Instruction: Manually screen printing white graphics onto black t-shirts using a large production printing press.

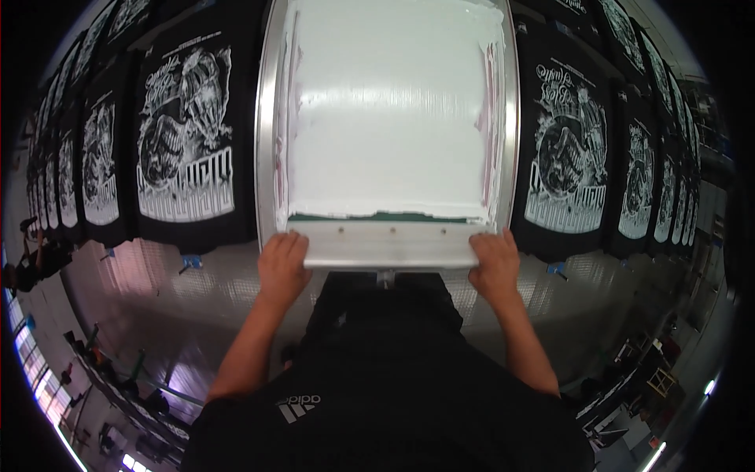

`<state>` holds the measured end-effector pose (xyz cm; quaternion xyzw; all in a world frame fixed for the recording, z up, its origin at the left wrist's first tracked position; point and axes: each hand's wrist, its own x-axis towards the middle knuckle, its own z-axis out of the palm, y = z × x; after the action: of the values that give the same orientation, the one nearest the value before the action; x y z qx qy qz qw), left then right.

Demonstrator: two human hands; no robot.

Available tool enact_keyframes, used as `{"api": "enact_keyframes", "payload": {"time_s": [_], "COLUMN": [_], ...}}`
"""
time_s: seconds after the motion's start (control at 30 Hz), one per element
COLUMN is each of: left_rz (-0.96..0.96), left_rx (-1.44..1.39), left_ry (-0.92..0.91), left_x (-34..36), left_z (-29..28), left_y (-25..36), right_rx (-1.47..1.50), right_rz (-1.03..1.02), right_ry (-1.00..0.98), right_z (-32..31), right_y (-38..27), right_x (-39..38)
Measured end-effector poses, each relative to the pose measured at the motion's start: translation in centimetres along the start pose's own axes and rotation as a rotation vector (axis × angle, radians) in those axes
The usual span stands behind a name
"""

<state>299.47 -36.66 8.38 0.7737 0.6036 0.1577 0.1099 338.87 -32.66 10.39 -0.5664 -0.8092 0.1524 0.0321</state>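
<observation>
Printed black shirts (185,130) lie just beside the screen frame (267,126) along the printing table's (197,283) far edge, blocking both sides; the table's bare near edge gives hands passage.

We see even, bright light from above, strongest on the white ink-coated printing screen (389,110), which glares almost featureless. Soft sheen lies on the long grey shiny desk (197,291) along its near edge. The centre is sharp; straight edges bow toward the rim, where detail smears and the corners fall black.
</observation>
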Motion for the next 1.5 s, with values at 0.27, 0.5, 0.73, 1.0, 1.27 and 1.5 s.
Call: {"api": "enact_keyframes", "payload": {"time_s": [0.27, 0.5, 0.73, 1.0, 1.27, 1.5], "left_rz": [0.059, -0.069, -0.017, -0.065, -0.029, -0.03], "left_rx": [0.063, 0.189, 0.111, -0.115, -0.084, 0.033], "left_ry": [0.116, -0.03, -0.091, -0.26, -0.104, 0.005], "left_x": [23.3, 43.5, 39.0, 3.7, -1.1, 8.1], "left_z": [3.0, 0.3, -2.8, -4.3, -1.0, 3.0], "left_y": [-10.3, -14.6, -13.4, -0.1, 0.6, -4.9], "right_rx": [-0.12, -0.26, -0.177, 0.094, 0.085, 0.022], "right_rz": [-0.069, -0.006, -0.092, -0.006, -0.02, -0.029], "right_ry": [0.166, 0.092, -0.003, -0.143, -0.165, 0.025], "right_z": [-2.0, -6.8, -9.8, -4.7, -1.8, -0.8], "right_y": [8.1, 13.2, 12.0, 1.0, 0.5, 4.0], "right_x": [22.7, 42.9, 37.2, 2.0, -0.3, 8.3]}}
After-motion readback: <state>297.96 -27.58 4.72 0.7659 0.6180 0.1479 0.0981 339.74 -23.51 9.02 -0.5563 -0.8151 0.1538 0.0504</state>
